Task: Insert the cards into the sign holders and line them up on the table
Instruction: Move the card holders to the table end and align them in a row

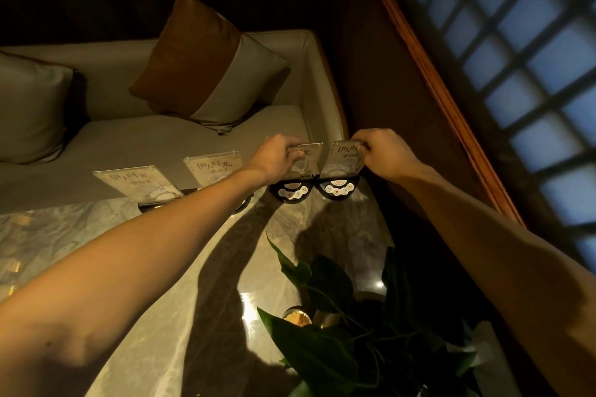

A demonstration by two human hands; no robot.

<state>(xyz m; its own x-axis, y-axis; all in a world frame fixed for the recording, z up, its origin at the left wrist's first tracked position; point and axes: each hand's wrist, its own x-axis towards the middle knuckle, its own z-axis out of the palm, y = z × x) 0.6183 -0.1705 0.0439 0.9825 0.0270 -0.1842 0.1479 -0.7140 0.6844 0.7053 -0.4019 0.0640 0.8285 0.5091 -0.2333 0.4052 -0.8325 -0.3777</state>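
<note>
- Nearest, bottom centre-right: dark green leafy plant (351, 325) in a pot, standing on the marble-look worktop (154, 316); lamp glare on the surface beside it.
- Two bare forearms reach fwd over the worktop from bottom left & right, casting long shadows.
- Far edge of worktop: four clear sign holders in a row, each w/ a printed card inside, tilted back on black bases.
- Leftmost sign holder (137, 185) & second sign holder (213, 167) stand untouched, near each other; left forearm crosses in front of second one's base.
- Left hand (277, 155) is closed round the top edge of the third sign holder (304, 159), covering most of its card.
- Right hand (383, 151) pinches the top right corner of the fourth sign holder (343, 159), fingers clamped on it.
- Third & fourth holders sit just beside each other; their round black bases (314, 190) w/ white buttons look touching.
- Hands are apart, one per holder.
- Beyond: beige sofa (161, 135) w/ brown-and-cream cushion (206, 58).
- Far right: wood-framed lattice window (522, 51), bluish light.
</note>
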